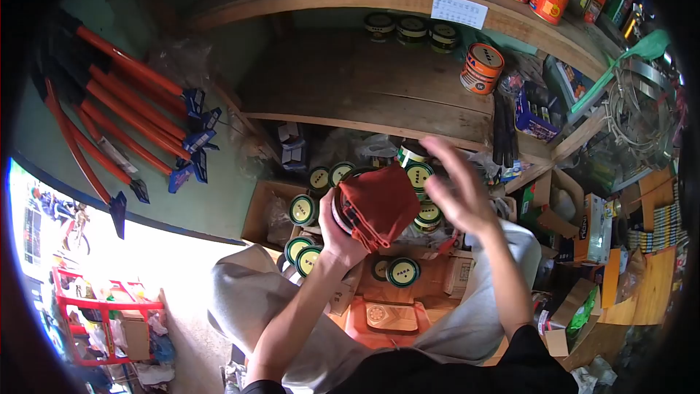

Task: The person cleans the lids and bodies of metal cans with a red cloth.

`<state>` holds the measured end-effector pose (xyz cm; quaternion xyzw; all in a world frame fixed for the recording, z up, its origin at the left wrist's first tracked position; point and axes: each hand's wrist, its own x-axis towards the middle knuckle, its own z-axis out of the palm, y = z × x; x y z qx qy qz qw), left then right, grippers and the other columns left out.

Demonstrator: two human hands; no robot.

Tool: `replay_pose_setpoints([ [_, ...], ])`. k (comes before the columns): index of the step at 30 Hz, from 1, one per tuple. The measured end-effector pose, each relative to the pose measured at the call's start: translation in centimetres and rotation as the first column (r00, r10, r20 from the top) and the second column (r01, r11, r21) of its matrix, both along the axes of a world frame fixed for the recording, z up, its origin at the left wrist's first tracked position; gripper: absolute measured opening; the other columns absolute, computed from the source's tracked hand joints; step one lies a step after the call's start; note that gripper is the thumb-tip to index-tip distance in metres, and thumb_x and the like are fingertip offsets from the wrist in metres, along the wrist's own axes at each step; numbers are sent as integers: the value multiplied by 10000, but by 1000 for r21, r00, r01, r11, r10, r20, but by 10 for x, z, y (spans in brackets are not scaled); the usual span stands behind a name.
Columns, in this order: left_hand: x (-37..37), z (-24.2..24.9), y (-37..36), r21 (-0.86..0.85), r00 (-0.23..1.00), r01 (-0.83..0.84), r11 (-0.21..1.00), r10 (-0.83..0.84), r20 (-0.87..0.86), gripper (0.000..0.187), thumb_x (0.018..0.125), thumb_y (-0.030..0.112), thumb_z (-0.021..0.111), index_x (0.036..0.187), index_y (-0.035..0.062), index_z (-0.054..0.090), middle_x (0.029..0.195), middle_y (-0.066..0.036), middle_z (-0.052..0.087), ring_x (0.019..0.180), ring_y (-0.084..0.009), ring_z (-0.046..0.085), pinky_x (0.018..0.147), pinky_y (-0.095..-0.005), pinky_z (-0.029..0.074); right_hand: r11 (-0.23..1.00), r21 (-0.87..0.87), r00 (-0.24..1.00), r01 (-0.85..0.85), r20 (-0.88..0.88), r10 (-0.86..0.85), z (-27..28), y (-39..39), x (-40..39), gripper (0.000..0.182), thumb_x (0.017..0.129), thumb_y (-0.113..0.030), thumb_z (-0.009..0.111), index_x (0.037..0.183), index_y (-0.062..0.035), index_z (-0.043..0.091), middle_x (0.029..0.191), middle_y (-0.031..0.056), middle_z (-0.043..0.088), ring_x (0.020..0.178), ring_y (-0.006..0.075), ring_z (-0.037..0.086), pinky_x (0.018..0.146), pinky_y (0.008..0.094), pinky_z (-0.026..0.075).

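My left hand [342,236] is wrapped round a round can, mostly hidden, with a dark red cloth [383,204] draped over it. Only a strip of the can's side shows by my fingers. To the right of the cloth my right hand [461,193] is raised, fingers spread and slightly blurred, holding nothing. Behind and around my hands stand several round cans with dark green rims and pale lids, such as one lid [419,176] between the cloth and my right hand. Another can [403,271] stands below the cloth, and one more [302,209] is left of my left hand.
Ahead is a wooden shelf [343,80] with an orange can [482,68] and several dark cans at its back. Red-handled tools [131,109] hang at left. Cardboard boxes [569,306] lie at right. A red plastic stool [386,317] is between my knees.
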<state>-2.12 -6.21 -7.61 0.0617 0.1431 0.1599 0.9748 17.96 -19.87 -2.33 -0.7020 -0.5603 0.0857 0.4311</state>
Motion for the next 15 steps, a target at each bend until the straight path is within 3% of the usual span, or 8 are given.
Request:
replay_pose_setpoints([
  [1, 0, -9, -2, -8, 1000, 1, 1000, -1, -1, 668, 955, 586, 414, 1429, 126, 513, 1440, -149, 548, 1292, -358, 547, 1111, -524, 415, 998, -27, 990, -55, 127, 58, 0, 9, -24, 722, 931, -467, 643, 1482, -46, 442, 1527, 220, 423, 1399, 378, 428, 1143, 506, 359],
  [3, 1, -30, -4, -14, 1000, 14, 1000, -14, -8, 667, 950, 594, 423, 1409, 123, 535, 1401, -145, 581, 1257, -346, 570, 1083, -514, 440, 980, -174, 963, -100, 231, 139, -11, 23, -72, 735, 912, -563, 613, 1507, -165, 446, 1584, 202, 331, 1436, 525, 277, 1138, 630, 303],
  [5, -3, -26, -3, 42, 998, 7, 999, -5, -64, 632, 953, 602, 419, 1378, 155, 558, 1351, -126, 607, 1214, -323, 588, 1039, -509, 470, 994, -89, 914, -61, 395, 91, -30, 29, -89, 747, 903, -591, 611, 1512, -192, 443, 1594, 183, 319, 1453, 525, 241, 1131, 672, 275],
  [8, -12, -35, 1, 59, 983, 105, 993, -95, -157, 672, 951, 635, 407, 1432, 177, 513, 1439, -135, 536, 1277, -321, 541, 1051, -525, 454, 968, -8, 898, -249, 372, 234, -53, 34, -89, 713, 921, -596, 588, 1501, -203, 457, 1602, 150, 315, 1462, 481, 253, 1147, 668, 245],
  [9, -14, -34, 1, 45, 984, 149, 988, -144, -101, 715, 944, 665, 419, 1465, 180, 485, 1474, -141, 508, 1319, -332, 508, 1081, -534, 431, 944, 19, 877, -330, 375, 299, -58, 37, -85, 654, 926, -574, 595, 1471, -227, 492, 1602, 128, 322, 1465, 460, 261, 1153, 659, 245],
  [11, -15, -31, -13, 242, 976, 66, 968, -13, -217, 717, 947, 670, 449, 1475, 185, 470, 1482, -130, 501, 1339, -331, 491, 1100, -533, 420, 874, -7, 781, -486, 445, 438, -64, 41, -76, 678, 866, -553, 691, 1451, -256, 517, 1620, 120, 309, 1486, 469, 226, 1172, 658, 207],
  [13, -16, -30, -14, 260, 962, 53, 964, 21, -273, 706, 956, 662, 462, 1475, 184, 467, 1480, -123, 502, 1346, -326, 487, 1104, -524, 421, 887, 23, 833, -462, 354, 425, -60, 44, -76, 568, 907, -465, 646, 1421, -245, 547, 1609, 116, 331, 1482, 461, 238, 1177, 643, 213],
  [15, -16, -37, -5, 89, 961, 75, 993, -49, -272, 678, 969, 640, 457, 1465, 178, 476, 1467, -119, 512, 1338, -317, 496, 1093, -507, 436, 922, 117, 912, -368, 239, 333, -62, 50, -74, 503, 928, -405, 616, 1403, -250, 557, 1592, 118, 350, 1470, 447, 266, 1176, 648, 217],
])
